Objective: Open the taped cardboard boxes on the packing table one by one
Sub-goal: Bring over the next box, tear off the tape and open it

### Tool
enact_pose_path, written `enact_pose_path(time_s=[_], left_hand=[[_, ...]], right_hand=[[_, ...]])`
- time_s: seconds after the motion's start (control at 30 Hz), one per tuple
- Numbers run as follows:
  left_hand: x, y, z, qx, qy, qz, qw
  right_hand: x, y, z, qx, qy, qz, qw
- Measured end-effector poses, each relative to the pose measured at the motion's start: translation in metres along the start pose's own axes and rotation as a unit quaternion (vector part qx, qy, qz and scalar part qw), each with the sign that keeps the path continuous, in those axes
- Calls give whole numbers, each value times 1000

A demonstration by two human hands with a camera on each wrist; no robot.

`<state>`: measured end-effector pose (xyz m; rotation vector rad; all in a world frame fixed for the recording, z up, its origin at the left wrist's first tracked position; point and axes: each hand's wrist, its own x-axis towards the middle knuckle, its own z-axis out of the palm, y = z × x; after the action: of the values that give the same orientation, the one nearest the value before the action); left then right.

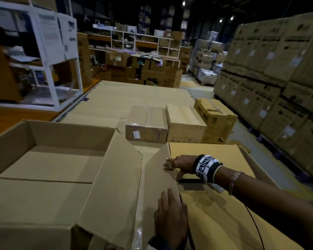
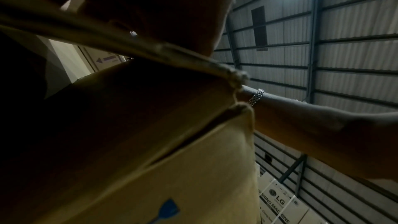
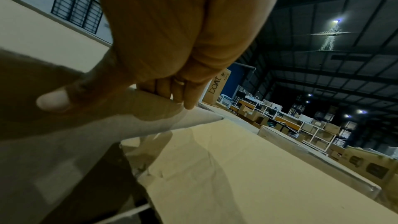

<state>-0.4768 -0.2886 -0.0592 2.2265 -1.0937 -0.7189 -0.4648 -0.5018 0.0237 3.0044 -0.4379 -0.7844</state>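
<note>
A large cardboard box (image 1: pixel 215 154) stands at the near right of the table. Its left flap (image 1: pixel 157 177) is raised at a slant, showing a dark gap beneath. My right hand (image 1: pixel 172 165) grips the flap's far end; in the right wrist view this right hand (image 3: pixel 120 101) has fingers (image 3: pixel 189 101) over the edge and the thumb on the near face of the flap (image 3: pixel 150 120). My left hand (image 1: pixel 170 212) holds the flap's near end, fingers laid along its top. The left wrist view shows the flap's edge (image 2: pixel 150 47) crossing below the dark left hand (image 2: pixel 140 6).
An opened, empty large box (image 1: pixel 52 159) sits to the left, its flap leaning toward the raised one. Three smaller boxes (image 1: pixel 146 123) (image 1: pixel 184 121) (image 1: pixel 215 114) stand farther back. White shelving (image 1: pixel 43 42) is at the left; stacked cartons (image 1: pixel 278 69) wall the right aisle.
</note>
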Motion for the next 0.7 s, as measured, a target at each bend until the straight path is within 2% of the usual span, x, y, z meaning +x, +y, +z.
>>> enact_pose_path(time_s=[0.2,0.33,0.53,0.67,0.7], left_hand=[[6,0,0,15,12,1,1000],[2,3,-4,34,4,8,999],[-4,15,-10,48,32,115,992],[7,48,-16,108,-29,165,980],[11,58,-21,120,-40,175,976]], right_hand=[[-1,10,5,33,23,-20,999],[-49,16,6,136,37,15,990],[-153,36,52,231,58,62,969],[-182,38,84,243,42,152,957],[-186,38,88,244,45,156,956]])
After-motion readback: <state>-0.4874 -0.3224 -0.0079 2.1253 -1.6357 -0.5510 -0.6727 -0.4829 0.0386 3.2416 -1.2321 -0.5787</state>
